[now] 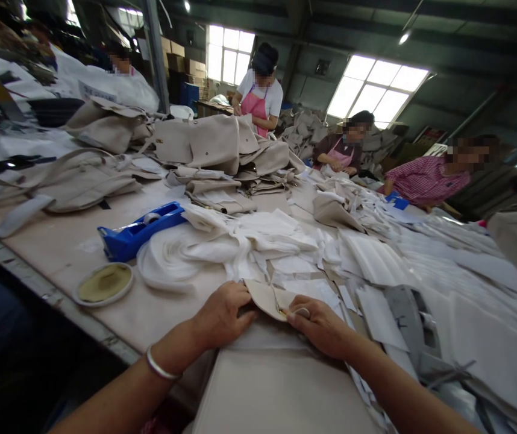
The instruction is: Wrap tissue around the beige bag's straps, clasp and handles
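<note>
Head view of a long work table [59,247] in a workshop. The left hand [222,316] and the right hand [319,325] meet over a small curved beige piece of leather-like material [265,298], which lies near the table's front edge, just beyond a large flat pale beige panel [276,392] in the foreground. The left hand's fingers are curled closed on the piece's left edge; the right hand's fingertips pinch its lower right edge, thumb against forefinger. A silver bangle [161,364] circles the left wrist. To the left of the hands stand a round shallow dish with yellowish contents [105,284], a blue plastic tape dispenser [138,229] and a loose coil of white strip [172,259]. White cut sheets [376,259] cover the table to the right. Farther back lies a heap of beige bags [213,141]. Other people work at the table's far side, one in a pink apron [256,105] and one in a red checked shirt [425,178].
</note>
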The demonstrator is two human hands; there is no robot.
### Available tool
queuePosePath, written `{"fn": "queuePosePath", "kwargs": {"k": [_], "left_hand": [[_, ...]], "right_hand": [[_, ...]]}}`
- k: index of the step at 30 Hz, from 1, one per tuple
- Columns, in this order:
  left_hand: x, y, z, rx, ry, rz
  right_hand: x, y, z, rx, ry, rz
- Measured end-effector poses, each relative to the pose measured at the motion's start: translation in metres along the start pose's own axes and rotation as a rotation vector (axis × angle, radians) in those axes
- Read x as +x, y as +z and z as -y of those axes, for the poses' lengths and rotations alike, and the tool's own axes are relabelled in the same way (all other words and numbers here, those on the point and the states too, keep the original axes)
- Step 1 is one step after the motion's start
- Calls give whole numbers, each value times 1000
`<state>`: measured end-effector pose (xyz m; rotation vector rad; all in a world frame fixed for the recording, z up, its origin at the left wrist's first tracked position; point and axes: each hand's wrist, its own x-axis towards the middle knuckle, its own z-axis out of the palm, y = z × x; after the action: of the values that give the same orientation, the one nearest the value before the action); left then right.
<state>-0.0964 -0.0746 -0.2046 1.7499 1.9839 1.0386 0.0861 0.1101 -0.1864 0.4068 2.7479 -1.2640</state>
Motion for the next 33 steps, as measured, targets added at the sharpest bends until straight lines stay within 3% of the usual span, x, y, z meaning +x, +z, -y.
{"fn": "queuePosePath", "kwargs": {"k": [3,5,7,15,33], "left_hand": [[-21,6,2,-5,-363,-135],[-33,8,0,-41,-553,-109],[-42,6,-5,-60,-641,-42],[-47,-15,-24,76,-657,140],[-48,-4,-17,12,-618,81]], "right_hand": [[0,2,3,-38,22,4],[0,1,7,-65,32,19],[0,0,10,-73,63,40],[-2,6,20,-96,226,26],[-11,28,39,-261,215,12]]}}
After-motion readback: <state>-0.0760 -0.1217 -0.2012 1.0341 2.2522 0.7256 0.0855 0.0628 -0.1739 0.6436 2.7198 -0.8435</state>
